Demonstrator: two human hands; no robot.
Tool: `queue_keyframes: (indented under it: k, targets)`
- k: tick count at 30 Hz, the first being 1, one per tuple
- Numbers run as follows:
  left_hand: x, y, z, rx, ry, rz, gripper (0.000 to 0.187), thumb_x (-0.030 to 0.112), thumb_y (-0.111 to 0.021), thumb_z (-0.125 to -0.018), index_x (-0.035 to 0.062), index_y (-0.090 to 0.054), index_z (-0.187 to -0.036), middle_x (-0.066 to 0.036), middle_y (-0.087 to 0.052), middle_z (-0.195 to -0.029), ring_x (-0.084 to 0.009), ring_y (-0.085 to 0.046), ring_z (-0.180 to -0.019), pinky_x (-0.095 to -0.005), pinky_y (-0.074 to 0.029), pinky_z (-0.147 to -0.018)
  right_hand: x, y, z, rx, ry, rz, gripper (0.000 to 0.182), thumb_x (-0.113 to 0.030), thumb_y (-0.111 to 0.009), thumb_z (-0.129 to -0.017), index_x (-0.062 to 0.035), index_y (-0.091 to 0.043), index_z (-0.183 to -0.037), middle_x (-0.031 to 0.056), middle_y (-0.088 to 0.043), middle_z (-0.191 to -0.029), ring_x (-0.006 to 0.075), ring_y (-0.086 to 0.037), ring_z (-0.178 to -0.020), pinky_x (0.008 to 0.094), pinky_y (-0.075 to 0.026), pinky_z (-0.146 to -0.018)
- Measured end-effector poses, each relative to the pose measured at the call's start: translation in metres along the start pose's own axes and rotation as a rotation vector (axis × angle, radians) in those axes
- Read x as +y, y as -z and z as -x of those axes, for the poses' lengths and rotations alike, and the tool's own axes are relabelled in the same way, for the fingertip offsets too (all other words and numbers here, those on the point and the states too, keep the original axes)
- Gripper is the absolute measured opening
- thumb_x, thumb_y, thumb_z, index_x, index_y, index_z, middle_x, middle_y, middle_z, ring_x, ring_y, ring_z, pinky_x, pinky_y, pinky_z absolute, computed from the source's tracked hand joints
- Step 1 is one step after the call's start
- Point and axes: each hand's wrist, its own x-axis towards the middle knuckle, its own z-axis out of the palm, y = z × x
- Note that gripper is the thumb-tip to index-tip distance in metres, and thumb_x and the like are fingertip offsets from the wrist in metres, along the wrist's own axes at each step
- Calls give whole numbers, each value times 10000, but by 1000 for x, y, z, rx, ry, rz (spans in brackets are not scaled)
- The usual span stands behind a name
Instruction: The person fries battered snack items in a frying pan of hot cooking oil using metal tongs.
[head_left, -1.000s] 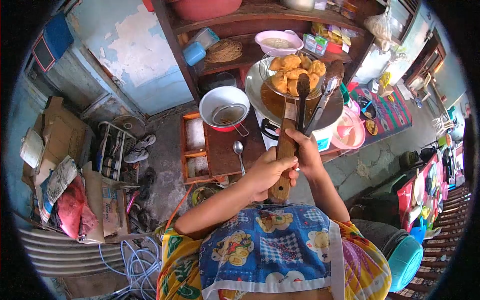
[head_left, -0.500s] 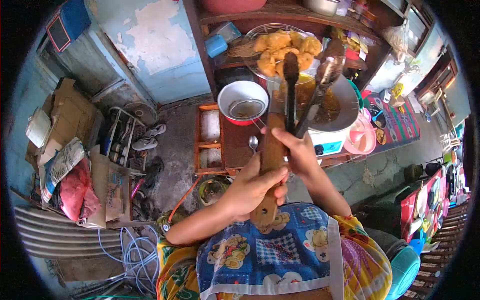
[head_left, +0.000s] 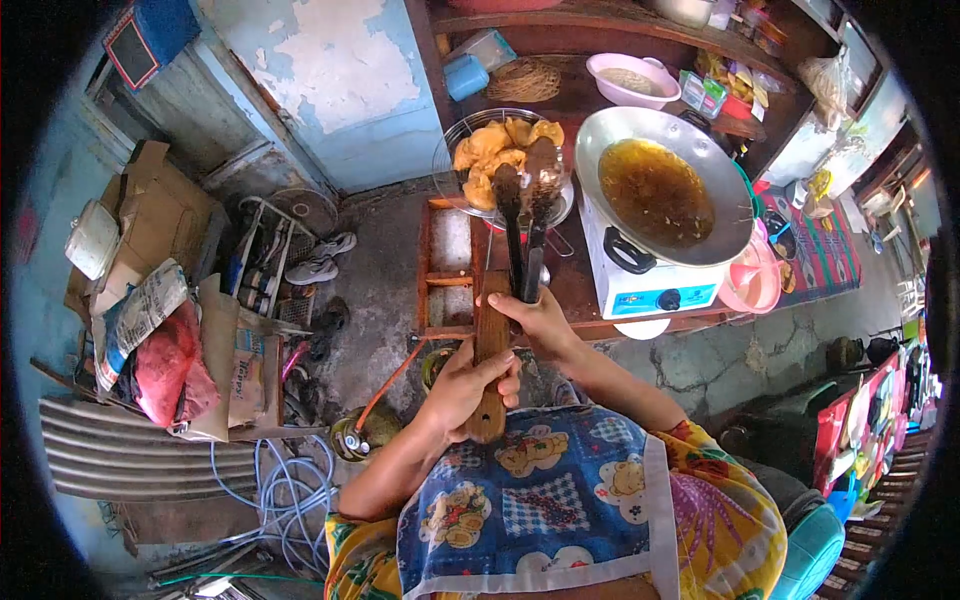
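Observation:
My left hand [head_left: 472, 388] is wrapped around the wooden handle [head_left: 492, 345] of a wire skimmer [head_left: 446, 172]. Golden fried pieces [head_left: 495, 148] lie in its mesh bowl, which hangs over a white basin [head_left: 566, 208] and hides most of it. Dark metal tongs [head_left: 514, 245] are in my right hand [head_left: 535, 312], close beside the skimmer handle. Their darkened tips overlap the fried pieces in this view. To the right, a wok [head_left: 735, 215] with brown oil [head_left: 655, 190] sits on a white stove [head_left: 640, 285].
A pink basin [head_left: 750, 285] stands right of the stove on a patterned cloth. Behind are a pink bowl [head_left: 632, 80], a coil of tan strands [head_left: 525, 80] and a blue cup [head_left: 465, 77]. An orange hose [head_left: 385, 385] runs down to a gas cylinder [head_left: 375, 430] at lower left.
Both hands have moved left, carrying the skimmer and tongs. The fried pieces have gone from above the wok's far side to over the white basin.

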Motion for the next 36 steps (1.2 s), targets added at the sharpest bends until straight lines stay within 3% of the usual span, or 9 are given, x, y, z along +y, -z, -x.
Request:
queue_keyframes:
  k: [8,10,11,13,19,22,28,32,36]
  targets:
    - [-24,38,-38,-66,-4,69,117,107,-461,-914,64,-384,-990,-46,-462,-808,-117,-474,-657,-279,-452,-577,25,28,-31,70,-36,166,430,-276,-725,-727,-20,-531,-1013,59,-600,-843,144,-574,-751,292,-468,-677]
    - [-31,38,-45,-46,-3,-37,120,109,-468,-911,51,-394,-986,-43,-464,-791,-117,-477,-654,-285,-457,-579,4,35,-27,186,-82,873,570,-382,-754,-655,31,-527,-976,144,-610,-850,247,-601,-784,339,-467,-722]
    - [-33,34,-44,-26,-8,-57,133,126,-456,-923,30,-464,-1015,-36,-465,-804,-118,-440,-639,-274,-410,-571,-6,38,-24,187,-82,877,570,-382,-754,-655,31,-527,-976,144,-610,-850,247,-601,-784,339,-467,-722]
    - [-38,39,-54,-63,4,-37,126,131,-458,-923,28,-467,-995,-39,-468,-793,-123,-447,-642,-278,-416,-574,-24,45,-20,328,-3,889,699,-453,-756,-602,67,-488,-984,225,-600,-892,339,-600,-846,375,-453,-766]
    - [-50,22,-69,-51,2,32,132,153,-473,-917,21,-482,-912,-49,-486,-735,-143,-477,-638,-296,-443,-584,-13,98,-109,545,374,907,746,-348,-714,-644,70,-343,-1137,268,-566,-1024,368,-574,-958,395,-444,-815]
    - [-53,22,-74,-61,-15,-53,144,163,-477,-913,19,-490,-915,-61,-519,-731,-160,-512,-641,-311,-464,-608,-16,82,-149,624,262,759,726,-163,-714,-664,74,-298,-1210,196,-479,-1124,256,-520,-998,335,-421,-855]
    - [-43,19,-74,-27,101,-7,214,199,-464,-913,0,-507,-980,-92,-583,-785,-196,-564,-671,-322,-491,-679,-19,54,-175,798,-16,1128,882,-295,-662,-712,151,-156,-1280,309,-369,-1224,349,-483,-1079,354,-429,-897]
    - [-47,34,-90,-12,100,123,294,199,-421,-921,-49,-525,-1039,-108,-601,-849,-197,-576,-706,-299,-490,-669,-9,72,-172,677,-98,1134,914,-332,-613,-736,165,-98,-1304,343,-326,-1269,364,-472,-1106,341,-426,-907]
    - [-39,32,-98,-10,189,156,255,196,-419,-915,-23,-534,-977,-75,-566,-792,-189,-557,-696,-285,-470,-633,-6,77,-153,553,-67,1161,942,-376,-546,-749,183,-27,-1303,349,-503,-1095,380,-556,-986,384,-459,-840]
